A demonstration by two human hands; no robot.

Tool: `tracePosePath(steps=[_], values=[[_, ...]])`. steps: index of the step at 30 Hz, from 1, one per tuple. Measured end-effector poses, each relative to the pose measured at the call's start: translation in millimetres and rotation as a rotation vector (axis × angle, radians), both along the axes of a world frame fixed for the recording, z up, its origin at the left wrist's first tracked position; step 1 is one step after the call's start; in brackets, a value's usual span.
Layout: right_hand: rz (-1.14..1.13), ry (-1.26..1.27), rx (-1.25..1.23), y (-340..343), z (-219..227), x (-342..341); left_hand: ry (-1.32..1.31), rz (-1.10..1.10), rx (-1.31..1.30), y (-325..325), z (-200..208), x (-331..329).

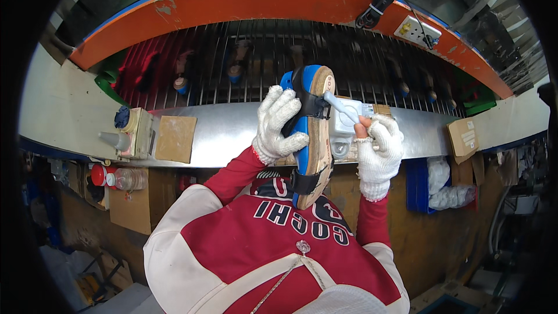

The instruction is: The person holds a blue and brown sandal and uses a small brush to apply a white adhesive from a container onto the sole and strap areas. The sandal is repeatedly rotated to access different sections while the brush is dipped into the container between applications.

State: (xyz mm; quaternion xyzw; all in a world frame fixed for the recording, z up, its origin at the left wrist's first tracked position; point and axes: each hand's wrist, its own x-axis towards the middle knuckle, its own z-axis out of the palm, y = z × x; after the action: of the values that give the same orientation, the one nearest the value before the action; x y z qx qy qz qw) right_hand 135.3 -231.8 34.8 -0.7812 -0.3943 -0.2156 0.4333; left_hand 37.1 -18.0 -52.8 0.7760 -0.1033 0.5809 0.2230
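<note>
Head view: sandal [313,139] w/ blue footbed, black straps and tan sole is the landmark, held up on edge at centre, sole side facing right, toe end up, heel end down near the person's chest. Left hand [278,125], in white knit glove, is wrapped round the sandal's left side, fingers curled over the blue edge and straps, gripping it firm. Right hand [379,142], also white-gloved w/ fingertips bare, sits just right of the sandal, pinched closed on a small brush [342,107]; the brush's pale tip touches the sole near the toe end. Can't tell if there's glue on the tip.

Behind the sandal, just right: small grey-white box [347,131] on the metal shelf [226,131], partly hidden by the right hand. Shelf runs left-right behind the sandal. Left of the sandal on that shelf: square brown cardboard piece [175,138], then further left a cream container w/ cone nozzle [125,134]. Below-left of that, plastic bottle w/ red cap [119,178], lying sideways.

Above the sandal: dark wire rack [261,58] w/ more shoe pieces on it, blurred, and an orange curved rail [250,3] over it. Up-right of the sandal: wall socket [417,31] w/ black cable coil [378,4]. Far right: cardboard flap [463,138] and blue bin [419,186] w/ white plastic bags.
</note>
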Motion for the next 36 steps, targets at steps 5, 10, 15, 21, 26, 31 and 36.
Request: tracePosePath(steps=[5, 10, 15, 21, 26, 31, 36], values=[[0.000, -0.063, 0.036, 15, 13, 12, -0.031, -0.031, 0.018, 11, 7, -1], [0.134, -0.088, -0.001, 17, 21, 22, -0.062, -0.071, 0.063, 19, 17, -3], [0.208, -0.071, -0.040, 10, 23, 29, -0.001, -0.080, -0.003, 15, 25, -5], [0.245, -0.080, -0.104, 2, 25, 30, -0.011, -0.020, 0.011, 14, 26, -3], [0.311, 0.015, -0.095, -3, 23, 28, -0.082, 0.024, 0.098, 19, 28, 2], [0.306, 0.057, -0.089, -10, 19, 22, -0.123, 0.049, 0.131, 19, 34, 8], [0.300, 0.077, -0.025, -19, 15, 12, -0.139, 0.100, 0.201, 18, 36, 15]])
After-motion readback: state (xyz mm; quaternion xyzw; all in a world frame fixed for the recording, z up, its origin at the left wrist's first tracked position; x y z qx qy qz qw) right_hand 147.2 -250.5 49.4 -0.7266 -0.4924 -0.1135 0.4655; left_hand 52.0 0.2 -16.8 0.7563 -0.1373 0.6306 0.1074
